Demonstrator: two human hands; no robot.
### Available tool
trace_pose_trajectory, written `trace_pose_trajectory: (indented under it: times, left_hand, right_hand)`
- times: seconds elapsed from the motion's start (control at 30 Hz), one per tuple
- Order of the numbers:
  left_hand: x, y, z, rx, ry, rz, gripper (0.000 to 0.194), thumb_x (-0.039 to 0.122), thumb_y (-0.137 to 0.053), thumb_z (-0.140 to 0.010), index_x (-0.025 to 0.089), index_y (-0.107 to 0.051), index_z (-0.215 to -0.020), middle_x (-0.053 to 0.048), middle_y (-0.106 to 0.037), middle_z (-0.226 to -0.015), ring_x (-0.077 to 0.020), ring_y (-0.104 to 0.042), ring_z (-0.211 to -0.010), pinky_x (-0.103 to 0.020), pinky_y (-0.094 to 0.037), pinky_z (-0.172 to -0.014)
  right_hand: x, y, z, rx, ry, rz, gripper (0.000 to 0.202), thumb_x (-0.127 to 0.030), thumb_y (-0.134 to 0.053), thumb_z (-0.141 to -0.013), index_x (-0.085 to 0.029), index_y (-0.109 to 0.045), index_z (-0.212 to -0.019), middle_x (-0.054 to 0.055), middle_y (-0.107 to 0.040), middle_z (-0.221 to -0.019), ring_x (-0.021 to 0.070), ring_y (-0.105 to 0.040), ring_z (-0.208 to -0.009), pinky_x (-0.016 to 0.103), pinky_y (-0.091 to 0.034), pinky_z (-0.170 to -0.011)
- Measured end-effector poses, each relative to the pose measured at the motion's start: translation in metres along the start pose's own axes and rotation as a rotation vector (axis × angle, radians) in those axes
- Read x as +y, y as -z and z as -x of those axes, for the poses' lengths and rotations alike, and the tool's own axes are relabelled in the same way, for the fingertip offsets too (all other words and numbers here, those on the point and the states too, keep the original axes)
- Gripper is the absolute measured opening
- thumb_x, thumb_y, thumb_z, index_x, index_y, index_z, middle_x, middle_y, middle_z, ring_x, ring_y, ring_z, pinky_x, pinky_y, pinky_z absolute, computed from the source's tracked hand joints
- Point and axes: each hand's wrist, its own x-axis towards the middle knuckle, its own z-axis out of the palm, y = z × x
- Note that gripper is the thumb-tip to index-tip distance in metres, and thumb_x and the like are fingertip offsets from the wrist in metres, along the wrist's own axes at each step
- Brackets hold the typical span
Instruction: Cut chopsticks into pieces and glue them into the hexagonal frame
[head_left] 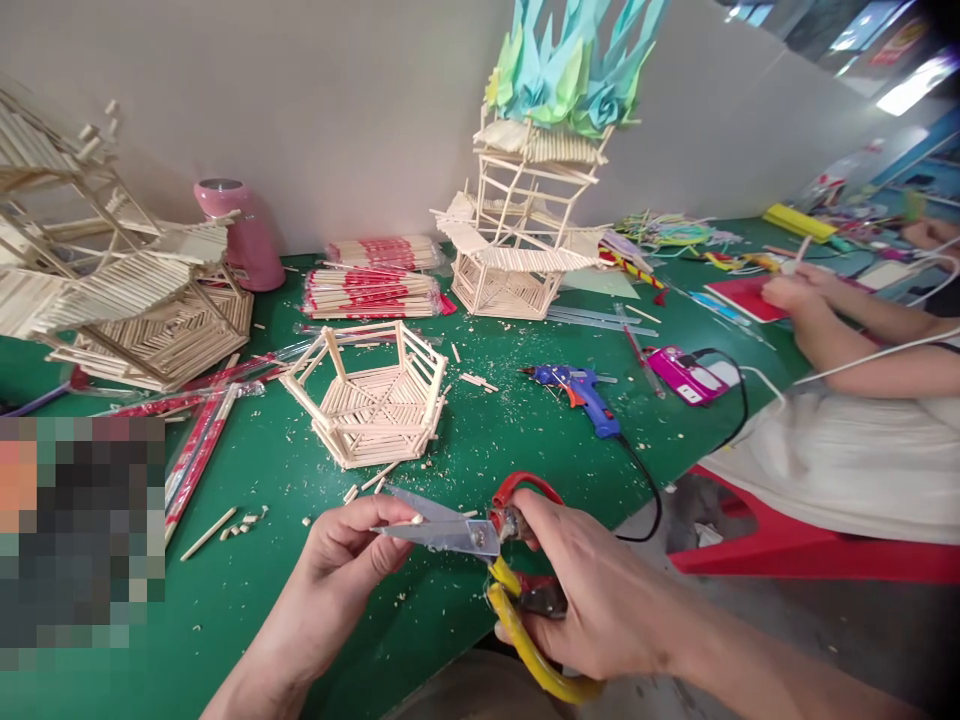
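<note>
My right hand (pixel 592 585) grips a pair of scissors (pixel 454 536) with one red and one yellow handle; the blades are spread and point left. A small pale wooden stick (pixel 417 519) is pinched in the fingertips of my left hand (pixel 337 555), its end lying between the blades. Most of that stick is hidden by the fingers. Just beyond my hands stands a low six-sided wooden stick frame (pixel 379 430) with posts and rails. Short cut bits (pixel 232 533) and a longer loose stick (pixel 208 534) lie to the left on the green table (pixel 300 620).
A blue glue gun (pixel 577 385) with a black cord lies right of the frame. Behind are stick packs (pixel 371 292), a pink bottle (pixel 247 235) and a paper-topped stick tower (pixel 517 260). Another stick structure (pixel 142 290) stands left. A co-worker's arm (pixel 847 325) reaches in at right.
</note>
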Motion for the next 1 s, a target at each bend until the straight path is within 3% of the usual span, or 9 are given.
trace_pose_trajectory:
  times: [0.33,1.0]
  left_hand:
    - [0.0011,0.0006,-0.0001,-0.011,-0.024,-0.058,0.011,0.035,-0.073,-0.071,0.026,-0.076,-0.078,-0.003,-0.070,-0.073,-0.0152,-0.060,-0.065,-0.023,-0.047,-0.057]
    - [-0.0028,0.0025,-0.0013,-0.014,0.049,0.069,0.010,0.035,-0.077,-0.068,0.029,-0.076,-0.076,0.001,-0.070,-0.071,-0.0086,-0.052,-0.061,-0.017,-0.041,-0.057]
  right_hand:
    - [-0.0022,-0.0004,0.0001,0.006,-0.014,-0.053,0.036,-0.037,-0.064,-0.066,-0.020,-0.041,-0.088,0.003,-0.057,-0.075,0.0162,-0.049,-0.060,0.028,-0.041,-0.053]
    - [-0.0036,0.0054,-0.0031,-0.050,-0.010,-0.073,0.039,-0.036,-0.067,-0.065,-0.021,-0.038,-0.086,0.002,-0.056,-0.076,0.0173,-0.050,-0.064,0.030,-0.043,-0.058]
